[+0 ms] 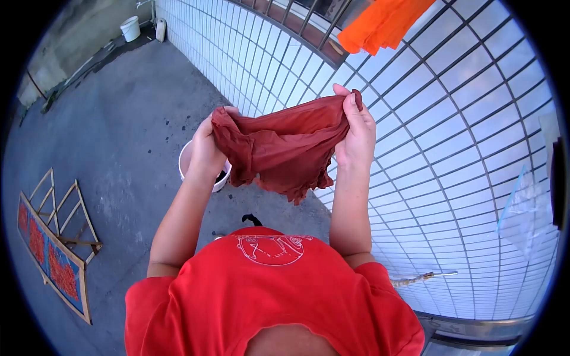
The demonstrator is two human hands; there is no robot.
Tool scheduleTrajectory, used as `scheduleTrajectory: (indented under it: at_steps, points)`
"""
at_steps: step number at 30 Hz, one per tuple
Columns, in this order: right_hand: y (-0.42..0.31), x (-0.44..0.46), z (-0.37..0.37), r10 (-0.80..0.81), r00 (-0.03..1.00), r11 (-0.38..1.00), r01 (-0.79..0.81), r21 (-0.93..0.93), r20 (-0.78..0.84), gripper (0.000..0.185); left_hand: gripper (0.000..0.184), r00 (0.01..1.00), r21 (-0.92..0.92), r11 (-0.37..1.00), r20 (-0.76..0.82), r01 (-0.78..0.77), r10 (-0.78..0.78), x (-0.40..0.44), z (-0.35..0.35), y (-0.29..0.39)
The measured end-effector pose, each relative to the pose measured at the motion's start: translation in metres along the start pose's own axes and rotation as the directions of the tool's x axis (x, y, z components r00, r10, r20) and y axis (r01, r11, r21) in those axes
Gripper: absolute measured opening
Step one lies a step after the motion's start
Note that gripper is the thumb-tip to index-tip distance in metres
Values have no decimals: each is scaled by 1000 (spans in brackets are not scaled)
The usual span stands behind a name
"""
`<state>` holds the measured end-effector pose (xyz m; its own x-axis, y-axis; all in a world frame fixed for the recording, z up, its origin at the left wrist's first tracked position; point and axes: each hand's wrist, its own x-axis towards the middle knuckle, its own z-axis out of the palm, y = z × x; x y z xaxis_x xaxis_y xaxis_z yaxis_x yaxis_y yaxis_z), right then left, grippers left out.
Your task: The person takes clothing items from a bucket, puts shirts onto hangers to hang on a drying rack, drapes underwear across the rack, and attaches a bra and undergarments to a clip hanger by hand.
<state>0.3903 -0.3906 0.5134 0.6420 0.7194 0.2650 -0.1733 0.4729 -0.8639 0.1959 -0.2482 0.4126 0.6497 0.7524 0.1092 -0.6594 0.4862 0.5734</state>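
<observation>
A dark red, crumpled cloth is stretched between my two hands in front of my chest. My left hand grips its left end, the fingers partly hidden behind the fabric. At the upper right corner, my right hand pinches the other end with the thumb in front. The cloth sags in the middle and its lower edge hangs ruffled. Below and behind my left hand stands a white bucket on the ground, with something dark inside that I cannot make out.
A white tiled wall runs along the right. Orange cloth hangs at the top, near window bars. A wooden framed rack with red pieces on blue stands at the left. Another white bucket is far back.
</observation>
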Motion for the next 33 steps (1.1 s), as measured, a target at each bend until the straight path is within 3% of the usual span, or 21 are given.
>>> scheduleTrajectory:
  at_steps: [2, 7, 9, 10, 11, 12, 13, 14, 16, 19, 20, 21, 22, 23, 24, 25, 27, 29, 31, 32, 33]
  points:
    - [1, -6, 13, 8, 1000, 1000, -8, 15, 19, 27, 33, 996, -238, 968, 55, 82, -71, 2, -5, 0]
    - [-1, -11, 21, 22, 999, 995, -24, 92, 24, 27, 43, 984, -276, 959, -140, 69, -111, 1, 14, 10]
    - [1, -15, 24, 18, 999, 993, -23, 112, 47, 27, 49, 997, 33, 996, -4, 81, -81, 10, 1, 3]
    - [1, -18, 27, 8, 1000, 993, -11, 120, 28, 24, 51, 1000, 490, 872, 26, -13, 0, 12, 0, -4]
    - [1, -19, 28, 12, 1000, 992, -15, 123, 19, 24, 43, 996, 830, 552, 85, -80, 17, 15, -2, -11]
    - [1, -20, 28, 5, 1000, 993, -2, 120, -28, 22, 44, 987, 929, 336, 155, -156, 32, 15, -6, -15]
    - [1, -21, 27, -3, 997, 993, 12, 118, -74, 20, 45, 973, 968, 99, 228, -230, 29, 14, -7, -16]
    - [1, -21, 23, -20, 995, 990, 34, 134, -101, 16, 45, 973, 969, 95, 228, -229, 21, 14, -12, -19]
    - [-2, -22, 10, -58, 989, 989, 76, 125, -139, 15, 41, 983, 979, -151, -155, 139, -100, 13, -29, -22]
    - [1, -26, -3, -132, 967, 986, 150, 66, -219, 16, 35, 957, 916, -304, -288, 263, -39, 14, -41, -2]
    - [6, -29, -13, -175, 962, 984, 162, -80, -209, 16, 30, 843, 869, 42, -466, 494, -269, 13, -26, 15]
    - [13, -32, -24, -214, 958, 959, 170, -225, -189, 17, 30, 841, 869, 34, -467, 494, -274, 14, -27, 15]
    - [23, -35, -39, -187, 972, 893, 108, -436, -140, 22, 27, 864, 703, 502, -414, 503, -287, 15, -28, 14]
    - [40, -36, -65, -257, 966, 592, 147, -793, -13, 27, 24, 890, 358, 842, -367, 404, -272, 16, -29, 14]
    - [55, -44, -77, -154, 986, 461, 124, -879, 58, 27, 24, 896, 246, 917, -394, 315, -202, 22, -27, 6]
    - [71, -54, -90, -42, 993, 317, 120, -941, 112, 26, 24, 895, 252, 913, -396, 322, -206, 20, -24, -3]
    - [121, -69, -134, 181, 983, 83, -30, -996, -15, 22, 17, 899, 274, 950, -437, 153, -19, 21, -16, -20]
    - [158, -83, -173, 104, 992, 56, -72, -996, -66, 20, 17, 934, 188, 978, -357, 95, -22, 14, -13, -44]
    - [161, -84, -183, 35, 993, 36, -113, -993, -112, 19, 18, 949, 505, 851, -315, 146, 24, 14, -17, -46]
    - [159, -81, -183, 120, 910, 450, -405, -796, -396, 17, 18, 949, 513, 845, -314, 152, 20, 16, -22, -44]
    - [158, -79, -182, 315, 755, 729, -581, -363, -575, 14, 19, 955, 626, 767, -289, 142, 60, 19, -27, -40]
